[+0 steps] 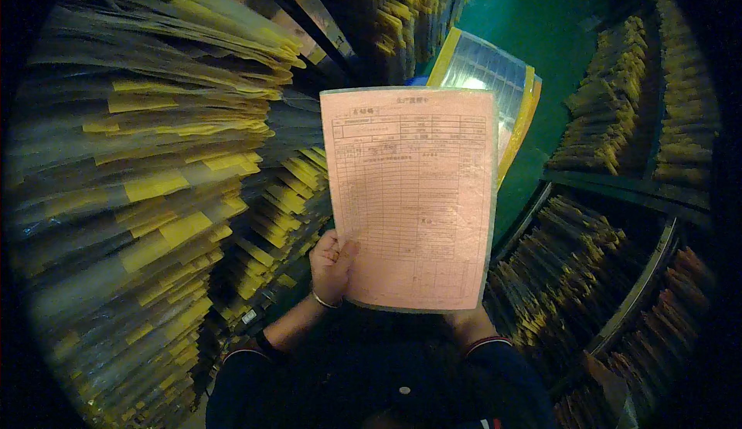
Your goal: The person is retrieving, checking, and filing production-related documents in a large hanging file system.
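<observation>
A pink printed form (410, 197) with a ruled table, apparently in a clear sleeve, faces me upright in the middle of the view. My left hand (334, 265) is closed on its lower left edge, thumb on the front. Of my right hand (468, 323) only the wrist side shows below the form's lower right corner; the sheet covers its fingers. Behind the form's top right, a clear folder (488, 62) with yellow edges sticks out. Whether my right hand holds that folder or the form is hidden.
Tall stacks of yellow-tabbed folders (166, 189) fill the left side close to me. More folders (421, 4) stand at the far end. On the right, shelves hold rows of upright files (556, 251) behind a metal shelf edge (638, 294). Green floor (533, 4) runs between them.
</observation>
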### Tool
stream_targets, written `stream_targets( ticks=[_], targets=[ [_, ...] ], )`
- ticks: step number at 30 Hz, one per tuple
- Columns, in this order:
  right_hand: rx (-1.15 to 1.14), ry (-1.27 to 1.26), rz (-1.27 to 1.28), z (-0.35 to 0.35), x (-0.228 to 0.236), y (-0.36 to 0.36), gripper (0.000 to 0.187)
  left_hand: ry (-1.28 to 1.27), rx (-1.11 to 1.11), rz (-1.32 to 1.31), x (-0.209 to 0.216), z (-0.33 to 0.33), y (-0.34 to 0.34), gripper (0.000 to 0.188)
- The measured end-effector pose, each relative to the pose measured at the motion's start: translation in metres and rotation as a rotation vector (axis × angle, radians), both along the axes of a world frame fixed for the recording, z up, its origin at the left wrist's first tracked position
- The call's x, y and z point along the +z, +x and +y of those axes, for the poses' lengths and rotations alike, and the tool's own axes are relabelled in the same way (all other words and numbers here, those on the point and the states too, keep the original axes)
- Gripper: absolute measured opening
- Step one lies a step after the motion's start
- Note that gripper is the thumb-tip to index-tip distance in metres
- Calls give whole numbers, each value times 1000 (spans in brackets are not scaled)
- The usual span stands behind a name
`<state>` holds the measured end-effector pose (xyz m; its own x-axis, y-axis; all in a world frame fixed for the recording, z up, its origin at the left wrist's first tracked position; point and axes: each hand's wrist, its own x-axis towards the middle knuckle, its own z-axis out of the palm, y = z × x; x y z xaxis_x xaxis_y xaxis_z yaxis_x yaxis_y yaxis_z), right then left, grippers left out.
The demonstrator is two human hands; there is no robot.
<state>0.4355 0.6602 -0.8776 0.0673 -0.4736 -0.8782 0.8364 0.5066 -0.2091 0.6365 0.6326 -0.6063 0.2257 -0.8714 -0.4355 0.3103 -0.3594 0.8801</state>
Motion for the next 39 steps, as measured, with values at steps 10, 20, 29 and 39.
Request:
stream_targets(
  ticks=[10, 20, 29, 39],
  targets=[
    [4, 11, 30, 8, 17, -22, 40, -37, -67, -94, 2, -4, -11, 12],
    [-2, -38, 53, -9, 43, -47, 41, -110, -89, -45, 6, -17, -26, 13],
    [9, -149, 80, -34, 96, -63, 42, -214, -90, 20, 26, -24, -34, 14],
    [70, -400, 67, -105, 169, -70, 43, -209, -4, 7, 35, -19, -33, 10]
  ],
)
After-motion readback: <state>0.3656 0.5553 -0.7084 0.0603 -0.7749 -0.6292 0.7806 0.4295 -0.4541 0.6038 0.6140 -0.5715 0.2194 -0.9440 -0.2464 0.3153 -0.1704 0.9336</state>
